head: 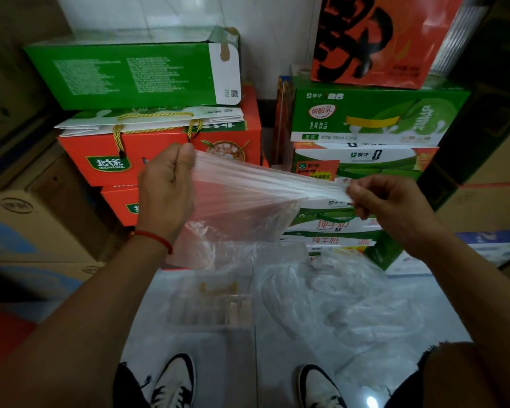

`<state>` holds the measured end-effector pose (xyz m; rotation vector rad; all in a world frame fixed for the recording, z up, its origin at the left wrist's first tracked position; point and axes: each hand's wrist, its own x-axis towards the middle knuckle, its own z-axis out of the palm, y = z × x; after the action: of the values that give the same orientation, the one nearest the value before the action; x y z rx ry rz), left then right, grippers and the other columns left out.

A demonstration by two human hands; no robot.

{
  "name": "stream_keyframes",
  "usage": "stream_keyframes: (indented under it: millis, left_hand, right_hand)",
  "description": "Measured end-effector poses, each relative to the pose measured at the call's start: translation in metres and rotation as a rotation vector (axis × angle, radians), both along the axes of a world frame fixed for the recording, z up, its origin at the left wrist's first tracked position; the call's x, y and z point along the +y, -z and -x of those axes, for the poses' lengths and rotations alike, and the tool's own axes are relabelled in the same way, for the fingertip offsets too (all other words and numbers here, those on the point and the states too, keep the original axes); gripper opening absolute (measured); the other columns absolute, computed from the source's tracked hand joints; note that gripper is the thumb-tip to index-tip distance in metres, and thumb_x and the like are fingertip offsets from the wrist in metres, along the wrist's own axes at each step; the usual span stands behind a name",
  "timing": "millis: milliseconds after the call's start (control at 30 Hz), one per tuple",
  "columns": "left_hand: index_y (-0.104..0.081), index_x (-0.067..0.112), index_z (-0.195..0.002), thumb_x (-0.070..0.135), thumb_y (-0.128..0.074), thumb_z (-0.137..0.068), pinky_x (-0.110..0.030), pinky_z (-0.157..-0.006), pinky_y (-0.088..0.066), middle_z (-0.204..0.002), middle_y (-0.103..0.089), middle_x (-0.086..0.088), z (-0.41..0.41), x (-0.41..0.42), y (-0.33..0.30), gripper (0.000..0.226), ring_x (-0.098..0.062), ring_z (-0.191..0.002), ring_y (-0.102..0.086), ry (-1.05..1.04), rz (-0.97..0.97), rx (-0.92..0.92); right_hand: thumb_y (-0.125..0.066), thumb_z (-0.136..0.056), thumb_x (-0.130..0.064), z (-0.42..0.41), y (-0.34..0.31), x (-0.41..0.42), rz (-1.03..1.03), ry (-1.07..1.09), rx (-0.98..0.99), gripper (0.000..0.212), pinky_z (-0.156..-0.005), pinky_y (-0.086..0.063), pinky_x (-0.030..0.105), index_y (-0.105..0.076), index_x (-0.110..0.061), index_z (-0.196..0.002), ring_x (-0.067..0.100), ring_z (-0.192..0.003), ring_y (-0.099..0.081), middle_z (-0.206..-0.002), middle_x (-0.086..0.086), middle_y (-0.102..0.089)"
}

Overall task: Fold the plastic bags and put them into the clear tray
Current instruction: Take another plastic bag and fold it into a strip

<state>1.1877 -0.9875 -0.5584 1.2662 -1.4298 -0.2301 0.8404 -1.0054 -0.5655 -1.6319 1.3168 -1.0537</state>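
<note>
A clear plastic bag point(242, 207) is stretched in the air between both hands, its lower part hanging loose. My left hand point(167, 189) grips its left edge, fingers curled at the top. My right hand point(386, 198) pinches the gathered right end. Below on the pale floor lies a clear tray point(209, 307) with several compartments and some small yellowish pieces in it. A heap of more clear plastic bags point(336, 304) lies on the floor to the right of the tray.
Stacked red boxes point(159, 154) and a green box point(130, 75) rise behind on the left, green and white milk cartons point(365, 125) on the right. Brown cardboard boxes point(42, 219) line the left side. My two shoes point(174, 381) stand at the bottom.
</note>
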Motion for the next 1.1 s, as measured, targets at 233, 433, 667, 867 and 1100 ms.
stream_keyframes:
  millis: [233, 433, 667, 867, 1100]
  left_hand:
    - [-0.051, 0.000, -0.078, 0.031, -0.044, -0.109, -0.043, -0.047, -0.041, -0.058, -0.042, -0.014, 0.023, 0.015, -0.011, 0.044, -0.035, -0.052, -0.050, 0.149, 0.035, -0.169]
    - [-0.056, 0.015, -0.076, 0.037, -0.049, -0.105, -0.021, -0.052, -0.034, -0.059, -0.048, 0.006, 0.038, 0.019, -0.012, 0.037, -0.006, -0.053, -0.045, 0.325, -0.022, -0.244]
    - [-0.074, 0.018, -0.094, 0.047, -0.067, -0.086, -0.028, -0.051, -0.039, -0.056, -0.062, -0.016, 0.002, 0.016, -0.021, 0.031, -0.019, -0.049, -0.051, 0.380, -0.373, 0.071]
    - [-0.073, 0.005, -0.098, 0.024, -0.077, -0.081, -0.038, -0.076, -0.058, -0.091, -0.075, -0.014, -0.024, 0.014, -0.007, 0.026, -0.028, -0.081, -0.071, 0.513, -0.659, 0.102]
    - [-0.070, 0.010, -0.116, 0.044, -0.066, -0.079, -0.035, -0.086, -0.060, -0.106, -0.077, -0.013, -0.007, 0.008, -0.002, 0.051, -0.024, -0.095, -0.075, 0.493, -0.738, 0.682]
  right_hand:
    - [-0.056, -0.102, -0.052, -0.014, -0.007, 0.002, 0.086, 0.045, 0.260, 0.038, -0.090, -0.052, 0.033, -0.071, -0.024, -0.123, 0.004, -0.104, -0.065, -0.111, -0.011, -0.071]
    - [-0.068, -0.095, -0.047, -0.098, -0.007, 0.017, 0.118, -0.398, 0.247, 0.029, -0.074, -0.060, 0.034, -0.070, -0.022, -0.109, 0.003, -0.082, -0.073, -0.093, -0.008, -0.076]
    - [-0.070, -0.097, -0.027, -0.099, -0.012, 0.018, 0.151, -0.324, 0.076, 0.025, -0.045, -0.038, 0.017, -0.070, -0.014, -0.076, 0.000, -0.045, -0.053, -0.055, -0.002, -0.065]
    - [-0.070, -0.098, -0.026, -0.080, -0.007, 0.012, 0.053, -0.119, -0.092, 0.024, -0.043, -0.041, 0.023, -0.074, -0.006, -0.084, 0.012, -0.044, -0.053, -0.058, 0.003, -0.068]
    - [-0.071, -0.098, -0.030, -0.080, -0.006, 0.006, 0.083, 0.052, -0.270, 0.029, -0.054, -0.039, 0.036, -0.072, -0.010, -0.078, 0.026, -0.056, -0.048, -0.066, 0.031, -0.060]
